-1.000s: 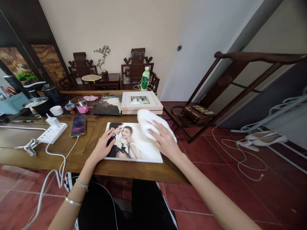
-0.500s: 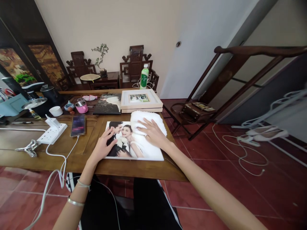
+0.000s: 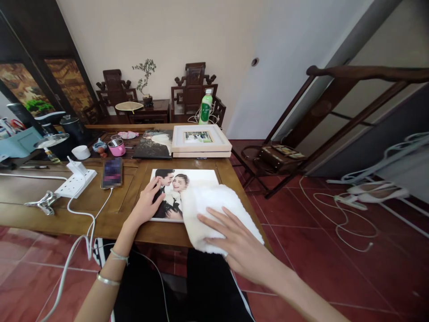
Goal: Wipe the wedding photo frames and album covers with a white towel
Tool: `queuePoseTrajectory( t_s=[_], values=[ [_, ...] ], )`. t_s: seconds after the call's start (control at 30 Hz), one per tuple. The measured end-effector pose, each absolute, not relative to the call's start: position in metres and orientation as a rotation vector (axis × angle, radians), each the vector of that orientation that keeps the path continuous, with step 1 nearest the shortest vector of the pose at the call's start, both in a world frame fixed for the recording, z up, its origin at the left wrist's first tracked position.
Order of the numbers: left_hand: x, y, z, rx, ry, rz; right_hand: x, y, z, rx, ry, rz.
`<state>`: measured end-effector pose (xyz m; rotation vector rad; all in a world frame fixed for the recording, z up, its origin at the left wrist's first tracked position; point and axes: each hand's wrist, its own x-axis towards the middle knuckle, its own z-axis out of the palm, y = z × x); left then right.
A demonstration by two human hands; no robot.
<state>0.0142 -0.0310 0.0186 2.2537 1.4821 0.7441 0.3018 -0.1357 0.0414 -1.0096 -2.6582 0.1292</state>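
Observation:
A white-edged photo panel (image 3: 167, 197) showing a couple lies on the wooden table in front of me. My left hand (image 3: 147, 200) rests on its left edge, fingers stretched out and thumb apart, holding nothing. Over the panel's lower right part lies a fluffy white cloth (image 3: 209, 201), which overhangs the table's front edge. My right hand (image 3: 231, 239) presses on this cloth with its fingers spread. The cloth hides the right side of the picture.
Behind the panel sit a pale picture frame (image 3: 201, 147) and a dark photo panel (image 3: 152, 145). On the left are a charging phone (image 3: 112, 173), a power strip (image 3: 75, 183) and a pink cup (image 3: 116, 148). A green bottle (image 3: 205, 107) stands at the back.
My right hand has moved the white cloth from the panel's upper right down toward me, past its lower edge. My left hand has stayed on the panel's left edge.

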Motion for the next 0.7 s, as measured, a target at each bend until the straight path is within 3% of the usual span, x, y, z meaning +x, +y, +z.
queuePoseTrajectory(
  t_s=[0.37, 0.5, 0.7],
  values=[
    [0.011, -0.031, 0.019, 2.225, 1.459, 0.764, 0.300, 0.018, 0.029, -1.276, -2.474, 0.100],
    [0.012, -0.031, 0.017, 2.212, 1.469, 0.806, 0.297, 0.001, 0.032, -1.262, -2.496, 0.098],
    [0.013, -0.031, 0.016, 2.205, 1.484, 0.810, 0.303, -0.101, 0.036, -1.085, -2.577, 0.153]
  ],
)
